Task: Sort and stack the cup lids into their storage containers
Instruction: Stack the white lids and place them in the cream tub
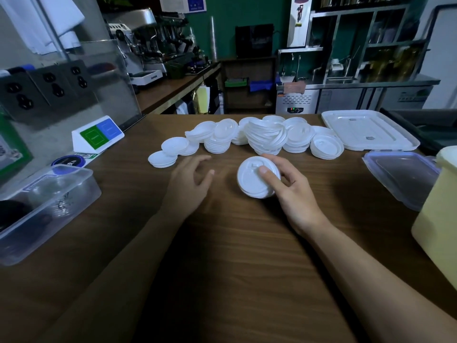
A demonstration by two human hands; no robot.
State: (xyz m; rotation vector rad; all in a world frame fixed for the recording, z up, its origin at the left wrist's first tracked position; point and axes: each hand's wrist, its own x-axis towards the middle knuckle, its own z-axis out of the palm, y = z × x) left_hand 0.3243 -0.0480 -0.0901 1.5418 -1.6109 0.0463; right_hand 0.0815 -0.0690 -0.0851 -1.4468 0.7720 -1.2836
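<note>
- Cut by the left edge: clear tub; dark and glassy contents too blurred to name.
- Cut by the right edge: pale yellow bin, far side out of view.
- Partly hidden under the thumb and fingers of the right hand: lid stack, near-right rim covered; number of lids impossible to tell.
- Hidden behind its own front stacks: rear of the lid pile; count unclear.
- Tucked behind the pale yellow bin: right corner of the blue-rimmed cover.
- Half hidden behind the clear tub: dark-blue disc, print unreadable.
- Too small to read: text on the green-and-blue sign.
</note>
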